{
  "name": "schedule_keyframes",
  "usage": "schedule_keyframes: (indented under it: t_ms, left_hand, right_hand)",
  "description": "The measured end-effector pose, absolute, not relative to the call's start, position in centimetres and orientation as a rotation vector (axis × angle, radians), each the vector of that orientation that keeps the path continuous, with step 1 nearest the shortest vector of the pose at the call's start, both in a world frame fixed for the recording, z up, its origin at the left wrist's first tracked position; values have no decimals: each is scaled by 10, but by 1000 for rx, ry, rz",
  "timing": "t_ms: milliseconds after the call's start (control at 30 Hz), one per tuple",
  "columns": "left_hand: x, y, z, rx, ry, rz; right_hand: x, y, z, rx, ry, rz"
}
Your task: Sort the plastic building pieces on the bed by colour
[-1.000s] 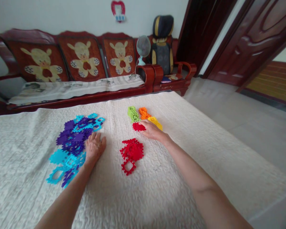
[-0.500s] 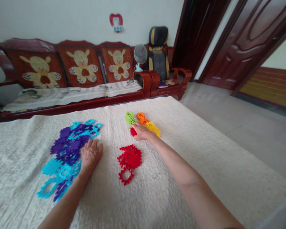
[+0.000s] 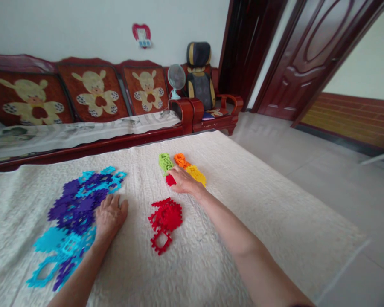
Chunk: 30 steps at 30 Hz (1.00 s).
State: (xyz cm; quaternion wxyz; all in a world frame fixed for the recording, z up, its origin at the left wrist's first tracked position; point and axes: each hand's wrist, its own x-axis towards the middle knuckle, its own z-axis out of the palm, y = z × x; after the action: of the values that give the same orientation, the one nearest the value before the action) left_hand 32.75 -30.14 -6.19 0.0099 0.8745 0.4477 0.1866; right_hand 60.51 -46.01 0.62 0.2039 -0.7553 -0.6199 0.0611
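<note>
On a cream quilted cloth (image 3: 211,256) lie plastic interlocking tiles. My left hand (image 3: 110,216) rests palm down, fingers together, at the right edge of a purple and cyan tile heap (image 3: 77,209). My right hand (image 3: 184,181) reaches forward and lies over a small stack of red tiles (image 3: 170,179), fingers curled on it. Just beyond it are a green stack (image 3: 165,162), an orange stack (image 3: 181,160) and a yellow stack (image 3: 196,174). A loose heap of red tiles (image 3: 164,220) lies between my arms.
A dark wooden sofa (image 3: 83,106) with bear cushions runs along the far edge of the cloth. A small fan (image 3: 176,79) and a massage seat pad (image 3: 199,76) stand at its right end. Wooden doors (image 3: 294,64) and grey floor (image 3: 323,170) are to the right.
The view has swung right and down, so everything sits further left in the picture. My right hand has drawn more fully over the red stack. My left hand stays put.
</note>
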Motion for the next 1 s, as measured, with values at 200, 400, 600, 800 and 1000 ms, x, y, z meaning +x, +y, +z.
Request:
schedule_keyframes:
  t_ms: [200, 400, 600, 800, 1000]
  left_hand:
    - [329, -305, -59, 2727, 1385, 617]
    - [330, -305, -59, 2759, 1411, 584]
    - [331, -303, -61, 2748, 1430, 580]
    - [332, -306, -58, 2723, 1434, 593]
    - [332, -304, -58, 2700, 1416, 577]
  right_hand:
    - [622, -521, 1, -2302, -1134, -142]
    - [626, -539, -23, -2422, -903, -18]
    - [630, -537, -41, -2351, -950, -114]
    - [635, -540, -42, -2273, -1067, -163]
    - [610, -544, -30, -1939, -1302, -230]
